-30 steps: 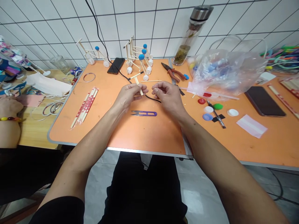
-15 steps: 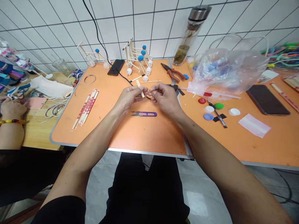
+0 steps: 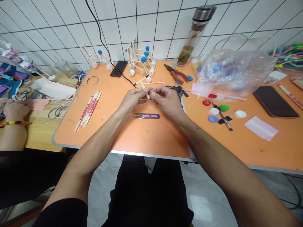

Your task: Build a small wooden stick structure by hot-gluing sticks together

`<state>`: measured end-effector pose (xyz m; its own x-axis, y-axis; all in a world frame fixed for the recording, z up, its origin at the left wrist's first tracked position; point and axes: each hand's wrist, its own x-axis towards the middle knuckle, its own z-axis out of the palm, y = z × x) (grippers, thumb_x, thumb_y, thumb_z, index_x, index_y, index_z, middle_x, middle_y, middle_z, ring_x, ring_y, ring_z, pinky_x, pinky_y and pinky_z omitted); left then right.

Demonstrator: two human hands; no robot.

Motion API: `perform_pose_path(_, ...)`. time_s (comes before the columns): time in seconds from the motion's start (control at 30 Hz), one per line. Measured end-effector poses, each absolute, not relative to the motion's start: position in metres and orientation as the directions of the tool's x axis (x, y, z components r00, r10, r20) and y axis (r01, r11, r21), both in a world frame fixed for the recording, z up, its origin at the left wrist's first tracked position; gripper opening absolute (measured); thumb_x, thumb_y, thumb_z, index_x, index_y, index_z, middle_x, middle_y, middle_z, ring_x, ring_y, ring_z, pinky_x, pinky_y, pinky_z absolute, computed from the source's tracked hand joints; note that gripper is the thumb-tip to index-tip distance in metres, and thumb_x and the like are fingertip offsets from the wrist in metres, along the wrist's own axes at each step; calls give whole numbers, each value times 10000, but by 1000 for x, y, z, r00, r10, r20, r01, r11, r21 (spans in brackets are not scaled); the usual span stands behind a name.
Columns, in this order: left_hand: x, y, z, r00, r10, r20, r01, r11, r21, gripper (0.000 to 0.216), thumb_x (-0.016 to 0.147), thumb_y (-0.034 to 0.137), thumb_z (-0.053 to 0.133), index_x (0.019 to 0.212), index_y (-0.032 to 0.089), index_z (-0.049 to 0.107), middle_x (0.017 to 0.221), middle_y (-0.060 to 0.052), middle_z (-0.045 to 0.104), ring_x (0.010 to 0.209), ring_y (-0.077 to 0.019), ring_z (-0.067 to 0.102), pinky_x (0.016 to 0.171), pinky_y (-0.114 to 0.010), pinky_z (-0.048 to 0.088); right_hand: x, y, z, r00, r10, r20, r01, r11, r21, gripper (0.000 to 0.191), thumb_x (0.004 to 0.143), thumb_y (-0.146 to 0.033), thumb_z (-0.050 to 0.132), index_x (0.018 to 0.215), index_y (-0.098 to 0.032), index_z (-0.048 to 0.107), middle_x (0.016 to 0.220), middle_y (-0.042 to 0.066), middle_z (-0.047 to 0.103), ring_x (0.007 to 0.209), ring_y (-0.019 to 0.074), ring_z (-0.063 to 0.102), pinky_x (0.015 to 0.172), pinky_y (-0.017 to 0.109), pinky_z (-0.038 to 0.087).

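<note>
Between thumb and fingers, my left hand (image 3: 133, 99) pinches short pale wooden sticks (image 3: 143, 84) with their ends tilted up and away. My right hand (image 3: 167, 100) meets it from the right, its fingertips closed at the sticks' lower end; whatever they grip there is too small to make out. Just below both hands lie purple thread snips (image 3: 147, 116). Beyond them rest a thin stick (image 3: 155, 82) and a stick piece with black ends (image 3: 141, 80). Stick frames with blue balls (image 3: 143, 59) and white wheels stand farther back.
Wrapped chopsticks (image 3: 88, 110) lie at left, pliers (image 3: 176, 75) behind my right hand. Bottle caps (image 3: 213, 119), a craft knife (image 3: 224, 119), a phone (image 3: 274, 101) and a plastic bag (image 3: 233, 74) are at right. Another person's hand (image 3: 15, 110) rests at far left.
The sticks have tilted slightly and my right fingertips have closed in against their lower end. The whole view has shifted a little; the table items stay put.
</note>
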<state>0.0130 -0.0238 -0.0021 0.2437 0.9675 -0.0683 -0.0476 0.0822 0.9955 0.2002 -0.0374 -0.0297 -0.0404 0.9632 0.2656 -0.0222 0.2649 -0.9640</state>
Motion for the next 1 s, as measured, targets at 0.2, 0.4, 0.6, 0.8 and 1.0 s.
perform_pose_path(0.2,11,-23,0,227,972,-52,-90,75,993,326,903,551,880,987,237,873,1134,-74,881,1118,-232,790,1045,-363,585,205,-38,-19,-149,985,83,-304,34,-952,656,625,-740,1104,845,-234,749,825,-6,728,677,107,576,601,234,516)
perform_pose_path(0.4,12,-24,0,221,973,-72,-79,92,993,318,911,539,876,998,233,875,1160,-91,894,1149,-246,799,1066,-380,592,208,-38,-12,-208,977,52,-390,-34,-920,663,600,-663,1144,813,-232,686,806,-29,676,653,91,521,572,228,487)
perform_pose_path(0.6,12,-24,0,229,971,-69,-85,91,992,333,895,553,899,990,235,877,1138,-87,894,1157,-254,806,1068,-389,595,209,-37,-16,-190,980,66,-369,-8,-929,552,744,-604,1092,878,-241,698,829,-20,687,664,107,550,589,249,499)
perform_pose_path(0.8,14,-25,-4,236,970,-52,-81,73,994,333,900,571,894,997,253,889,1079,-53,880,1091,-233,793,1051,-385,578,202,-39,-25,0,971,240,-63,239,-969,321,864,-494,970,943,-256,770,934,26,797,834,185,686,768,332,586)
perform_pose_path(1.0,20,-28,-8,273,958,-87,-83,114,990,429,885,641,921,1080,260,896,1142,-68,884,1199,-268,806,1086,-390,562,195,-39,-30,-13,961,275,-43,274,-961,416,805,-579,1002,937,-255,778,1010,43,830,958,230,757,938,392,638)
